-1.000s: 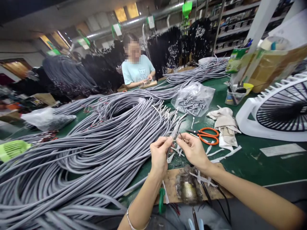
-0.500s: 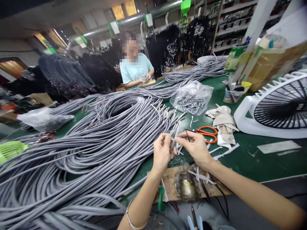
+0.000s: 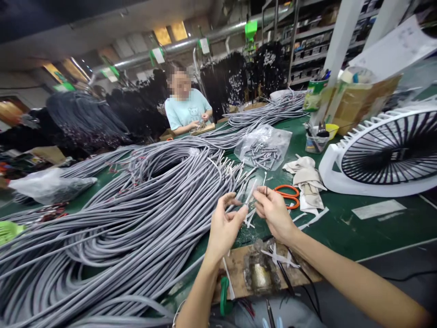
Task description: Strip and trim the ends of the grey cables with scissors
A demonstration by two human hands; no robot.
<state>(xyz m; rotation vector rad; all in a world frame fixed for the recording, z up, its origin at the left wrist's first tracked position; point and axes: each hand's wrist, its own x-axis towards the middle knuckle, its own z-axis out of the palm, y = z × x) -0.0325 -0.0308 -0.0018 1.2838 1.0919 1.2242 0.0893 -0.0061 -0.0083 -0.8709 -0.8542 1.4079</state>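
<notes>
My left hand (image 3: 224, 225) is raised over the bench, its thumb and fingers apart; a small pale piece lies at the thumb tip. Close on its right, the thumb and fingertips of my right hand (image 3: 275, 213) are pinched together. What they hold is too small to make out, and a thin dark line shows at these fingers. A whitish strip (image 3: 251, 191) shows between the two hands. Orange-handled scissors (image 3: 289, 196) lie just beyond my right hand, their blades largely hidden. Below my hands sits a wooden board (image 3: 235, 259) with a worn metal block (image 3: 260, 272) on it.
Bundled grey cables (image 3: 136, 218) cover the left and middle of the green bench (image 3: 368, 232). A clear bag (image 3: 264, 148) of short grey tubes lies behind my hands. Beige cloth (image 3: 307, 180) and a white fan (image 3: 327, 171) stand right. A co-worker (image 3: 189, 111) sits opposite.
The fingers of my left hand have spread and drawn back from my right fingertips. My right hand remains pinched. The whole view has shifted slightly to the right.
</notes>
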